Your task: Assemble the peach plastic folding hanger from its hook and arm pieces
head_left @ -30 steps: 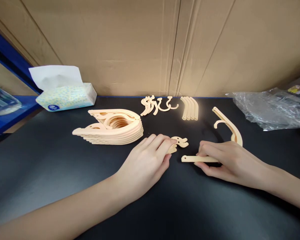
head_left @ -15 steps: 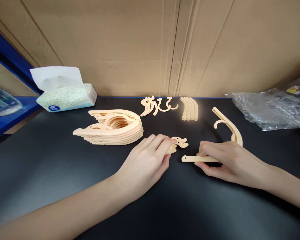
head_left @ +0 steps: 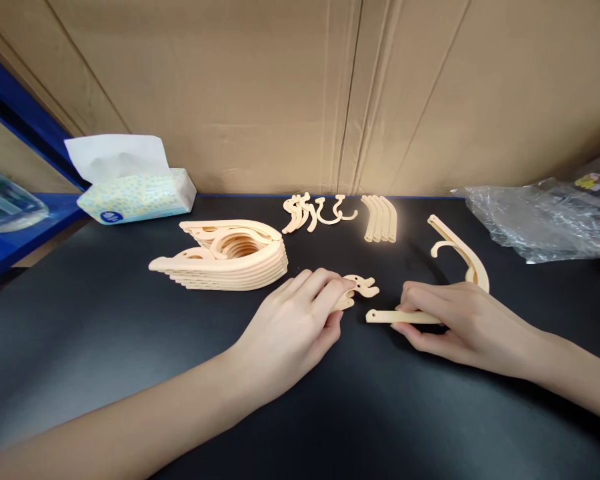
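My left hand [head_left: 300, 327] is closed on a small cream plastic hanger piece [head_left: 364, 287] with a hole and forked, rounded ends. My fingers cover much of it, and another cream edge shows below it. To its right, my right hand [head_left: 447, 323] pinches a cream hanger arm [head_left: 383, 317], a straight bar with a hole at its left end. A short gap separates the bar from the piece in my left hand. Just behind my right hand lies a folded cream hanger [head_left: 460, 247] with a hook, its near end hidden by the hand.
A stack of folded hangers [head_left: 230, 270] lies at left. Along the back are small curved pieces [head_left: 297, 212], loose hooks [head_left: 327, 217] and several hanger arms [head_left: 380, 219]. A tissue pack [head_left: 140, 197] sits back left, clear plastic bags [head_left: 520, 220] back right. Cardboard [head_left: 230, 100] walls the rear.
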### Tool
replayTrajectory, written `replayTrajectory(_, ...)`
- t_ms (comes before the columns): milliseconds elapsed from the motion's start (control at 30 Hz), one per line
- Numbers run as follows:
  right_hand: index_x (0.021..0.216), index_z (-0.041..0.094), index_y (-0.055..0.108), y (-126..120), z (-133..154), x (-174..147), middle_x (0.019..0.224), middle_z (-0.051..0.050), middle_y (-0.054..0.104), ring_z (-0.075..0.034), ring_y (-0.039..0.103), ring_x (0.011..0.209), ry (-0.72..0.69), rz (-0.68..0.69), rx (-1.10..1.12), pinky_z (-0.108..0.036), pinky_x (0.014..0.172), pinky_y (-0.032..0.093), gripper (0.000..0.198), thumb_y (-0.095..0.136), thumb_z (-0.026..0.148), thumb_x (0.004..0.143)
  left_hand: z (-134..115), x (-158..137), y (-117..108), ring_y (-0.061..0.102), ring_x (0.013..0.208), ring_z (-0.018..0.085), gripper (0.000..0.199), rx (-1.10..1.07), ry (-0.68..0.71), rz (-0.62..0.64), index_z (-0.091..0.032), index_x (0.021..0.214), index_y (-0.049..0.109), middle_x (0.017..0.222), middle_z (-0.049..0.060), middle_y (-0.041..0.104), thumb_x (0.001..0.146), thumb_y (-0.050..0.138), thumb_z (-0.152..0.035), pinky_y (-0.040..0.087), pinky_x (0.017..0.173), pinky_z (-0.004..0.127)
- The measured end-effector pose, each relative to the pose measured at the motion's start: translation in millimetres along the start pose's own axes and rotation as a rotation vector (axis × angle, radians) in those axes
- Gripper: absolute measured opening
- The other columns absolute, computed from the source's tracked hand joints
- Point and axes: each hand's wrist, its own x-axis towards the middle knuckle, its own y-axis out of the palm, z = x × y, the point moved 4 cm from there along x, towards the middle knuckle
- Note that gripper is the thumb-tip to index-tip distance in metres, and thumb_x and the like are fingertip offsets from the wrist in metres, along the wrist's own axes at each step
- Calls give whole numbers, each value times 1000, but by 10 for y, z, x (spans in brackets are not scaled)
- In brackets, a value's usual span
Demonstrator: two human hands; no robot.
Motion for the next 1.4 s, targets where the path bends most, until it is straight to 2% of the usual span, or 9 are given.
replayTrajectory(267,86,24,50,-6,-3,-5,70,7,56,-9,54,51,14,10,28,-23,49,36,15,53,17,100,-9,2,-1,67,100,24,38,-51,-21,19,-14,126,60,118,8,69,91,53,0,59,85,38)
replayTrajectory(467,86,24,51,8,-19,-18,69,7,55,-9,52,50,36,14,58,-24,48,34,15,53,19,100,-6,5,3,67,97,19,48,-94,-31,12,-18,132,56,118,6,67,89,52,4,58,81,32)
replayTrajectory(633,87,24,52,6,-18,-17,69,7,56,-9,53,50,30,8,59,-23,49,35,15,53,19,101,4,-9,-3,66,97,18,46,-121,-41,15,-19,130,56,118,5,66,90,51,3,57,78,27)
replayTrajectory(867,85,24,52,0,-15,-11,69,7,58,-8,53,50,36,29,66,-23,50,36,16,54,17,99,9,-37,24,61,78,14,45,-84,-21,55,-17,126,59,107,3,65,91,41,4,52,66,25)
replayTrajectory(933,85,24,52,4,-16,-19,69,7,59,-8,54,50,41,36,70,-23,50,37,16,54,17,99,-12,-29,-1,60,80,16,41,-49,-7,33,-16,124,61,105,3,66,91,42,1,52,67,28)
replayTrajectory(1033,86,25,52,9,-11,-29,69,7,58,-8,53,50,39,33,72,-23,50,37,15,54,17,99,-37,-7,-39,60,90,22,25,31,8,-9,-14,116,64,105,6,67,94,53,-10,54,74,34)
replayTrajectory(1167,86,24,53,4,14,-12,69,7,56,-9,52,49,19,16,69,-23,49,36,15,52,17,99,-23,26,-3,60,94,26,13,102,8,36,-15,104,65,108,8,67,95,66,-25,54,78,39)
replayTrajectory(1267,85,24,53,-6,37,14,68,7,56,-9,52,48,1,27,62,-23,48,35,16,52,16,99,-26,44,40,60,94,26,5,135,31,81,-16,93,62,104,8,67,96,62,-19,53,77,40)
replayTrajectory(1400,85,24,51,-16,46,15,69,6,56,-9,52,48,-13,28,58,-24,48,35,17,52,17,101,-56,51,46,60,86,23,9,122,54,81,-17,85,56,95,6,66,92,58,-14,50,73,37)
